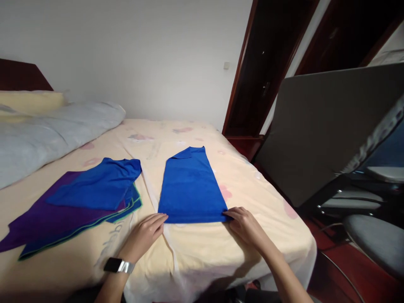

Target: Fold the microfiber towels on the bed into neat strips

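a blue cloth (192,189) lies flat on the bed (268,240), straight ahead of the person, its near edge running between the two hands. its far left corner is turned down in a small flap, and a band runs across it close to the near edge.

the left hand (145,233) is at the near left corner, palm down, fingers bent and close together, the tips touching the cloth; i cannot tell whether the thumb pinches it from below. the right hand (244,223) is at the near right corner, thumb and fingers drawn together with a bit of the cloth's edge nipped between them.

a watch (116,265) with a silver band sits on the left wrist. beyond the left hand, apart from the cloth, is a loose stack: a blue shirt (101,185) on top, a purple garment (34,219) under it, and a green-edged garment (78,232) lowest. farther back, a grey quilt (63,130) lies near a yellow pillow (38,101). a grey stool (372,240) stands off to the right.
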The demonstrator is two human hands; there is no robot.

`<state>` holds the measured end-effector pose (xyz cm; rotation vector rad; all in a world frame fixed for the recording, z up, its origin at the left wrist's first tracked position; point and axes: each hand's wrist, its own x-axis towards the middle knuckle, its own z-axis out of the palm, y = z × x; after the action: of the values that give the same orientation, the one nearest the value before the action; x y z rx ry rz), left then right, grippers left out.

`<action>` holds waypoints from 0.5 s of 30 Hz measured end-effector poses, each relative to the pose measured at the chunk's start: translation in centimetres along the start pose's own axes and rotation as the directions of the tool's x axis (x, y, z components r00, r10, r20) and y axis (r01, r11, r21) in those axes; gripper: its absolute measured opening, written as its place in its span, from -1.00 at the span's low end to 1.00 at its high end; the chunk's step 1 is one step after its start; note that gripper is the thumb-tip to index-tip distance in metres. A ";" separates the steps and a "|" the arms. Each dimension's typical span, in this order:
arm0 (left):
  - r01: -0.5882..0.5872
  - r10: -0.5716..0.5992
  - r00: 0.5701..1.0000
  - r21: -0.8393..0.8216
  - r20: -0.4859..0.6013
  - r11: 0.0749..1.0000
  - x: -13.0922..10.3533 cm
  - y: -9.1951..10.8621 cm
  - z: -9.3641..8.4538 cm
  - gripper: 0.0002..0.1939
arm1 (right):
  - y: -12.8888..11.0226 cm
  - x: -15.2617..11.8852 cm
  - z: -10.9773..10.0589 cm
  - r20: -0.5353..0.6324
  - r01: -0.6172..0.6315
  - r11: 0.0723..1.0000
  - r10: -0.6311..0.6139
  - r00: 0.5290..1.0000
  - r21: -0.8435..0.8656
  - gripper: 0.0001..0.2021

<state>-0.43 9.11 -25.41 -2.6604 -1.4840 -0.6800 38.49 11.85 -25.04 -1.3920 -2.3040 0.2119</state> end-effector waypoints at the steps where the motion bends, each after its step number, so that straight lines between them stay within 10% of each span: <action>1: 0.058 -0.058 0.998 -0.055 0.002 0.997 0.2 0.0 -0.2 -0.65 | 0.2 0.1 -0.1 -0.001 -0.024 0.998 0.024 1.000 0.065 -0.62; 8: 0.355 -0.375 0.927 -0.366 0.019 0.860 2.4 -0.9 -1.1 -0.61 | 1.2 2.9 0.5 -0.044 -0.272 0.869 0.318 0.947 0.413 -0.65; 15: 0.457 -0.521 0.852 -0.428 -0.039 0.780 3.2 -2.3 1.1 -0.56 | 1.2 4.1 1.4 -0.040 -0.351 0.864 0.391 0.920 0.361 -0.59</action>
<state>-0.40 13.19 -25.64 -2.3704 -2.2289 -1.3301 37.21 16.13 -25.56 -1.5961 -1.7766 0.6125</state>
